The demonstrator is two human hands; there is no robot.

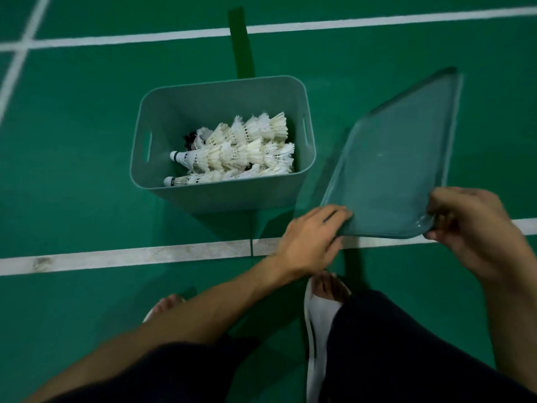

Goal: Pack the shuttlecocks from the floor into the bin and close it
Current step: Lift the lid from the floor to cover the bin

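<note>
Green court floor [87, 141], left hand [311, 237], right hand [470, 225] gripping lid [392, 170] corners

Bin [200, 196] open, centre frame on green floor [72, 141], shuttlecocks [241, 149] stacked in rows inside. Lid [392, 170] held tilted at right of frame, beside the bin, not on it. My left grip [312, 238] pinches its near-left corner, right grip [467, 225] the near-right corner.

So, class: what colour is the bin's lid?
Grey-green, matching the bin; lid clearest in the head view.
</note>
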